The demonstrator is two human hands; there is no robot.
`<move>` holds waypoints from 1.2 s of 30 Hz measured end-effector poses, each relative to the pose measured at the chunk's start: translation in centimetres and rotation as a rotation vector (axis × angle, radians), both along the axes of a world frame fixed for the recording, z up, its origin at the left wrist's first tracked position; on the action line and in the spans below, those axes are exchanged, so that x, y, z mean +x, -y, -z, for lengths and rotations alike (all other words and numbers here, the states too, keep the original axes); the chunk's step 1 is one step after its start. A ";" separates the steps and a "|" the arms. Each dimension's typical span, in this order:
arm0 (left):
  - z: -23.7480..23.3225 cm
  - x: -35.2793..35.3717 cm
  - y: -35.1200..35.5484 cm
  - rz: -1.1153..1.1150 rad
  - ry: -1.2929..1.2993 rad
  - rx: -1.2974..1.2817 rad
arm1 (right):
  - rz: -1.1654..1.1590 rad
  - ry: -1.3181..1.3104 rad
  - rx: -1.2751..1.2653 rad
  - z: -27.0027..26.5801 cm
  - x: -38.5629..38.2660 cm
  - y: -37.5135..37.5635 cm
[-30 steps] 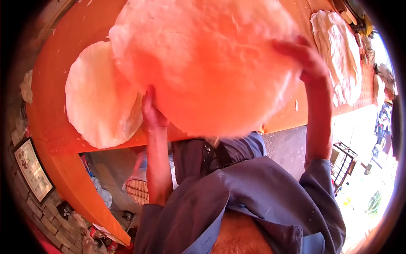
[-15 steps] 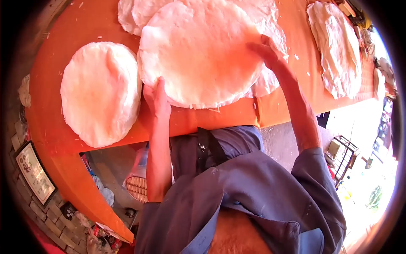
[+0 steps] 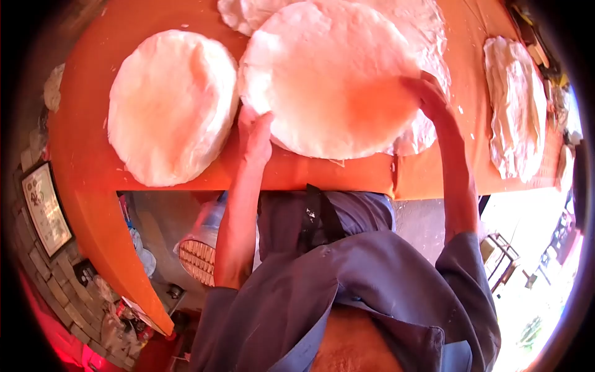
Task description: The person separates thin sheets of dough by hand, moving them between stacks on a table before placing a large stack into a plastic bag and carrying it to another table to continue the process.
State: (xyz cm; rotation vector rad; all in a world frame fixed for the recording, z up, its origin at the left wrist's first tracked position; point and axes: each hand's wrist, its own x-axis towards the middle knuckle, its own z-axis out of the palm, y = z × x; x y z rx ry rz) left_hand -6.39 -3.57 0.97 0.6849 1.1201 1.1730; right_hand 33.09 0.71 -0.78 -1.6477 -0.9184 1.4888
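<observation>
A round white pad [image 3: 328, 74], which looks like cotton wadding, lies at the middle of the orange table between my hands. At its lower left edge, my left hand [image 3: 255, 136] is closed on the rim, with the thumb up along it and the fingers partly hidden. My right hand [image 3: 427, 96] holds the right edge, its fingers reaching over the top and the thumb hidden. Beneath this pad a more ragged white layer [image 3: 421, 133] sticks out at the right and back. A second round pad [image 3: 170, 108] sits to the left, close to my left hand.
The orange-covered table [image 3: 80, 149] has its front edge just before my lap. A long crumpled white piece [image 3: 514, 108] lies at the right end. On the left, a framed certificate [image 3: 46, 208] stands against brickwork. A metal rack [image 3: 499, 260] is on the floor at the right.
The view has shifted, so the pads and table appear further right. Both hands remain at the same edges of the middle pad, which has hardly changed shape.
</observation>
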 end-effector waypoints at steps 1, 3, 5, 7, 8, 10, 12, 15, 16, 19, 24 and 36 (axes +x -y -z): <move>-0.1 -0.1 0.2 0.005 0.041 0.022 | -0.002 0.014 0.050 -2.0 -0.9 0.3; -0.8 -0.3 -0.2 0.068 0.053 -0.031 | -0.015 0.134 0.178 -6.2 -2.5 0.2; -2.4 -0.6 -0.1 0.142 0.042 -0.032 | 0.060 0.163 0.241 -11.6 -4.8 -0.8; -5.4 0.2 -0.6 0.044 0.096 -0.003 | 0.008 0.283 0.315 -16.4 -4.9 -2.6; -6.6 -0.3 -1.1 0.028 0.037 -0.017 | -0.019 0.431 0.339 -18.7 -4.8 -4.2; -9.5 -2.3 -2.4 -0.004 0.136 0.067 | -0.060 0.526 0.410 -21.8 -5.4 -6.2; -11.0 -6.0 -3.0 -0.060 0.113 0.155 | -0.113 0.501 0.480 -23.6 -7.3 -7.8; -15.5 -12.8 -3.5 -0.274 0.058 0.162 | -0.223 0.346 0.519 -23.6 -13.3 -9.7; -16.0 -15.9 -3.0 -0.324 -0.018 0.160 | -0.262 0.254 0.517 -22.8 -16.1 -9.9; -16.5 -23.9 -0.5 -0.403 -0.060 0.196 | -0.342 -0.090 0.468 -18.1 -25.4 -10.7; -7.0 -33.9 3.7 -0.518 -0.281 -0.031 | -0.530 -0.311 0.262 -10.0 -35.1 -9.4; -5.0 -36.1 3.8 -0.501 -0.290 -0.118 | -0.515 0.400 0.471 -3.4 -37.4 -10.8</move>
